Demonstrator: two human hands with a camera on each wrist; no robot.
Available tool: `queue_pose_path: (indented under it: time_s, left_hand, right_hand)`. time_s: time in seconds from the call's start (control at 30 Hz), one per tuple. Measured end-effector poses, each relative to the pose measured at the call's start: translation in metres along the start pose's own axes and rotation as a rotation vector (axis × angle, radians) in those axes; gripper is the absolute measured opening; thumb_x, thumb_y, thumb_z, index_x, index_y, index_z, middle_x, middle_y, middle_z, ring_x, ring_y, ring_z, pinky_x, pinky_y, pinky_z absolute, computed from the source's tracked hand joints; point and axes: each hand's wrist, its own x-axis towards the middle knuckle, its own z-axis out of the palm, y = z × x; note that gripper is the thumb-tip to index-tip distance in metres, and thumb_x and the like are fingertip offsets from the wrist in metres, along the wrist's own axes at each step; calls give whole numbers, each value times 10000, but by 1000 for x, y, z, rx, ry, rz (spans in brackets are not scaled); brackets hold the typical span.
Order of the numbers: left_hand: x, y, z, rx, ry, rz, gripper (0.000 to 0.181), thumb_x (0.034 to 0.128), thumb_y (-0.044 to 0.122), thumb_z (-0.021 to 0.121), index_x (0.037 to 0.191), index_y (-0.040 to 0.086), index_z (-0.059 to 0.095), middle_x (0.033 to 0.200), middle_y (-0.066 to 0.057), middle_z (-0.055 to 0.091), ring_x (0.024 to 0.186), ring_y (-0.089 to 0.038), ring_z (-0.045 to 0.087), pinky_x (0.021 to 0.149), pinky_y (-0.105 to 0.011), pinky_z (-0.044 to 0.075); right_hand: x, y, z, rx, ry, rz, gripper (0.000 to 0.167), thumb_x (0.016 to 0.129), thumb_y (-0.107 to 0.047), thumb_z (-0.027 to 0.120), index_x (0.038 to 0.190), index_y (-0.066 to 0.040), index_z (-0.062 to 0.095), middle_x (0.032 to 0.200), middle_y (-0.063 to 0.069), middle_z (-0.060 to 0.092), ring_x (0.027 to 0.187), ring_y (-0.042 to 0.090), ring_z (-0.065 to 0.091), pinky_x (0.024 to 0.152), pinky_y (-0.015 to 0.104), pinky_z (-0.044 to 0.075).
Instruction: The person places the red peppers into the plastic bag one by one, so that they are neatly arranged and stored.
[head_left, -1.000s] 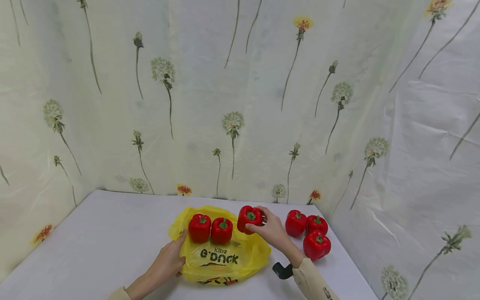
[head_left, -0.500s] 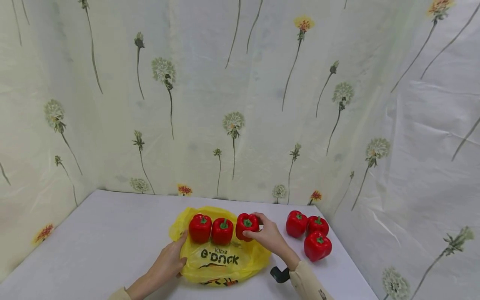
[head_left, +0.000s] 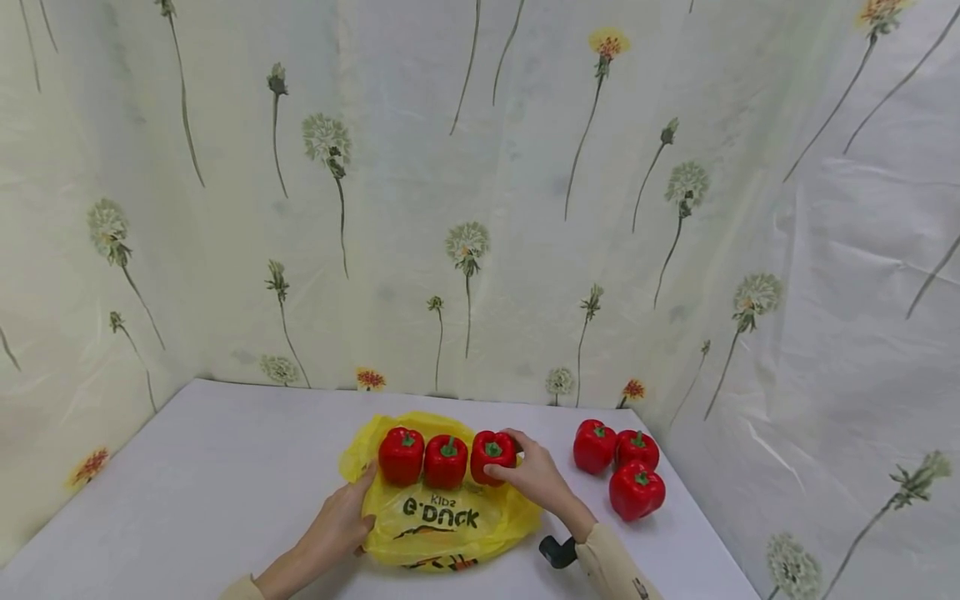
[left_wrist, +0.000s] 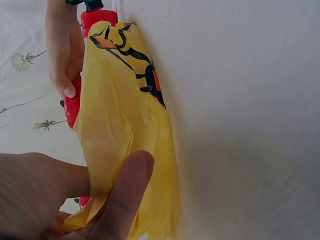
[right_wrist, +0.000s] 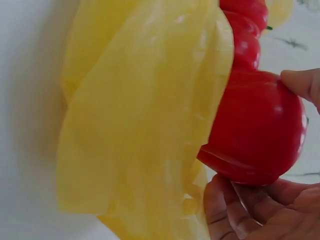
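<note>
A yellow plastic bag [head_left: 420, 542] with dark printing lies spread on the table. Two red bell peppers, one at the left [head_left: 401, 458] and one in the middle [head_left: 446, 463], stand side by side on it with green stems up. My right hand [head_left: 540, 479] grips a third red bell pepper [head_left: 492, 454] at the row's right end; in the right wrist view thumb and fingers span this pepper [right_wrist: 260, 125], low against the bag's edge. At the bag's left side my left hand [head_left: 341, 517] pinches its rim, the bag [left_wrist: 120, 125] running between thumb and fingers in the left wrist view.
Three more red bell peppers [head_left: 636, 492] are grouped on the right side of the white table [head_left: 225, 467]. A dark object [head_left: 557, 552] shows by the right wrist. A flower-printed curtain [head_left: 390, 208] closes off the back and sides.
My right hand has lowered its pepper leftward and down into line with the other two on the bag. My left hand keeps its place at the bag's rim.
</note>
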Motion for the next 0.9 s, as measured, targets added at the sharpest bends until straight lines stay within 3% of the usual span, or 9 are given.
queue_pose_path:
  time_s: [0.2, 0.47, 0.9]
  left_hand:
    - [0, -1, 1, 17, 13, 22, 776, 776, -145, 624, 1467, -96, 274, 1411, -376, 394, 522, -94, 519, 383, -210, 453]
    - [-1, -2, 2, 12, 10, 20, 770, 783, -142, 619, 1470, -90, 275, 1393, -371, 417, 475, -83, 508, 378, -209, 453]
    - [-1, -1, 1, 29, 16, 17, 758, 786, -131, 625, 1466, -87, 292, 1334, -356, 478, 517, -93, 505, 381, -206, 449]
  right_hand:
    - [-1, 6, 4, -11, -34, 9, 796, 754, -435, 783, 1406, -110, 461, 1327, 128, 576, 1041, 241, 563, 796, 374, 572]
    - [-2, 9, 7, -16, -59, -16, 806, 764, -430, 778, 1415, -76, 460, 1347, 140, 570, 1203, 314, 536, 995, 503, 478]
    - [-3, 12, 8, -36, -102, -18, 898, 762, -447, 778, 1460, -36, 390, 1406, 171, 514, 1263, 357, 493, 998, 502, 475]
